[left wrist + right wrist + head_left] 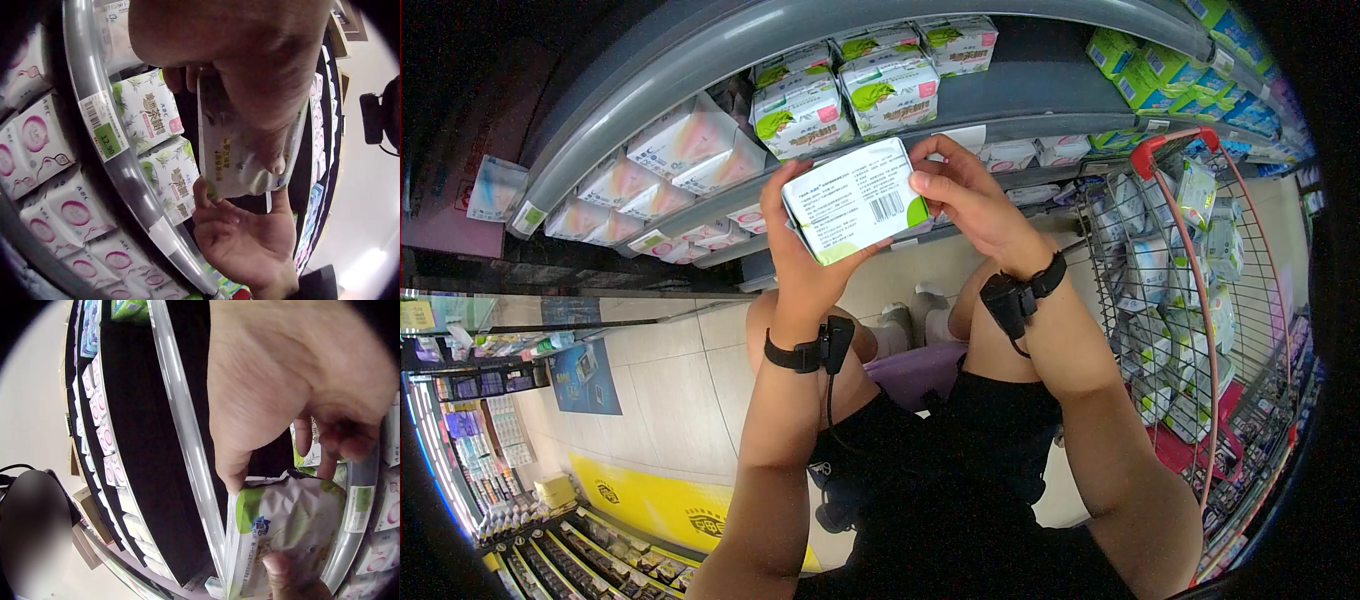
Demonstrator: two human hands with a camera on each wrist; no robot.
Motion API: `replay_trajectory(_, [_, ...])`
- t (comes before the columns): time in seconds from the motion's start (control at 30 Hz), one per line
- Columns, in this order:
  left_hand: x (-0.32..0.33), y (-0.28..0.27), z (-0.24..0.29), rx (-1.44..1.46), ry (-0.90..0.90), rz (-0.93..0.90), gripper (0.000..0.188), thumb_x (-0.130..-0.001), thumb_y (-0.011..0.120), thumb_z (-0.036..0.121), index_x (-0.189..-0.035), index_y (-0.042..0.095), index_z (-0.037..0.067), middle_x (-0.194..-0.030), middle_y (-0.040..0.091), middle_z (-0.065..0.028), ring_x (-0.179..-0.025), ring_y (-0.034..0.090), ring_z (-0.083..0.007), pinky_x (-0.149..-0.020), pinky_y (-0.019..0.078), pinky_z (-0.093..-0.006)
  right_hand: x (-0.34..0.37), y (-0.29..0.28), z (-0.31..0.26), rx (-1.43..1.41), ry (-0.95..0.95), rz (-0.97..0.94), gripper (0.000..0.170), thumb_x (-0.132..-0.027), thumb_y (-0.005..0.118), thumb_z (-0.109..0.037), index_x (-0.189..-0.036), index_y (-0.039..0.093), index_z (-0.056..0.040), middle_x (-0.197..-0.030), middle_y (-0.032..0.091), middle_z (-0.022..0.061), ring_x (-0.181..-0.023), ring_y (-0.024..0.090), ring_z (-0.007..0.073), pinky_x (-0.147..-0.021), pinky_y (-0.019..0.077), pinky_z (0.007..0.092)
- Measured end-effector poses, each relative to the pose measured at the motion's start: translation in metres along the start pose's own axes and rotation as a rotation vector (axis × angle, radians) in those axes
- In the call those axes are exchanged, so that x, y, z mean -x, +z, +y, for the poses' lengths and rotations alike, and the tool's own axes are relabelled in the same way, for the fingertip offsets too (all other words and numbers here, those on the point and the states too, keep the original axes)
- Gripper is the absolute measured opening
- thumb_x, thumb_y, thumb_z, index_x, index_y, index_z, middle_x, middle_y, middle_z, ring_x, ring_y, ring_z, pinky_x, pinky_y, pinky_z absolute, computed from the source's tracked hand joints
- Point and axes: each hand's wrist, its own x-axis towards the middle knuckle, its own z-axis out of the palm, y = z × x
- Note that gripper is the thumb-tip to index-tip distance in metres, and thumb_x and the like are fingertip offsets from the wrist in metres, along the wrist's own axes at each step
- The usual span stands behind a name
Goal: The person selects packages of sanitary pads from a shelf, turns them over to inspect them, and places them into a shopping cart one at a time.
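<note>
A white soft pack of sanitary pads with green corners is held up in front of the shelf, its printed barcode face toward the head camera. My left hand grips its left end, thumb along the lower edge. At the other end my right hand pinches the pack between thumb and fingers. The right wrist view shows the wrinkled wrapper of the pack beneath my right hand. Similar green-and-white packs stand in rows just behind it on the shelf.
Pastel packs sit left on the shelf, and pink-circle packs fill the tier below. A price tag is on the shelf rail. At right stands a wire shopping cart loaded with packs. Green boxes lie at upper right.
</note>
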Motion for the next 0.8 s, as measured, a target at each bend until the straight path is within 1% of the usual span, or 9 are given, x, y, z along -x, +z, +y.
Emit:
replay_trajectory(0.17, [-0.0042,-0.0015,-0.0035,-0.106,0.039,0.016,0.117,-0.054,0.101,0.024,-0.148,0.034,0.004,-0.139,0.045,-0.0161,-0.130,0.049,-0.0301,-0.109,0.0405,-0.0403,-0.0010,-0.0009,0.0008,0.005,-0.024,0.006,0.031,-0.090,0.077,-0.028,-0.108,0.056,-0.0140,-0.098,0.067,-0.0002,-0.081,0.053,0.0061,-0.066,0.0392,0.0234])
replay_trajectory(0.27, [-0.0043,-0.0023,-0.0040,-0.139,0.027,0.016,0.119,-0.053,0.101,0.024,-0.149,0.034,0.003,-0.137,0.045,-0.0160,-0.128,0.049,-0.0307,-0.108,0.0405,-0.0405,-0.0017,-0.0035,0.0007,0.013,-0.010,-0.001,0.029,-0.091,0.077,-0.024,-0.108,0.055,-0.0128,-0.099,0.068,0.0018,-0.086,0.057,0.0076,-0.070,0.0428,0.0242])
replay_trajectory(0.37, [-0.0041,-0.0007,-0.0027,-0.116,-0.016,0.022,0.119,-0.053,0.101,0.024,-0.149,0.035,0.003,-0.134,0.047,-0.0153,-0.126,0.050,-0.0301,-0.107,0.0413,-0.0402,-0.0006,0.0031,-0.0031,0.015,-0.027,0.041,0.029,-0.091,0.077,-0.020,-0.107,0.054,-0.0109,-0.100,0.069,0.0052,-0.092,0.061,0.0110,-0.078,0.0468,0.0262])
replay_trajectory(0.47, [-0.0037,0.0001,-0.0021,-0.081,-0.044,0.025,0.119,-0.053,0.101,0.023,-0.149,0.035,0.003,-0.131,0.048,-0.0148,-0.123,0.052,-0.0293,-0.105,0.0423,-0.0397,-0.0016,0.0029,-0.0027,0.033,-0.011,0.060,0.030,-0.092,0.077,-0.019,-0.108,0.053,-0.0092,-0.101,0.069,0.0083,-0.096,0.064,0.0146,-0.084,0.0487,0.0286])
replay_trajectory(0.8, [-0.0030,0.0001,-0.0041,-0.069,-0.061,0.022,0.120,-0.053,0.101,0.022,-0.151,0.034,0.003,-0.134,0.048,-0.0158,-0.125,0.052,-0.0295,-0.106,0.0423,-0.0399,0.0003,0.0038,-0.0057,0.051,-0.017,0.060,0.034,-0.091,0.077,-0.020,-0.109,0.052,-0.0072,-0.105,0.068,0.0111,-0.098,0.063,0.0156,-0.084,0.0492,0.0296])
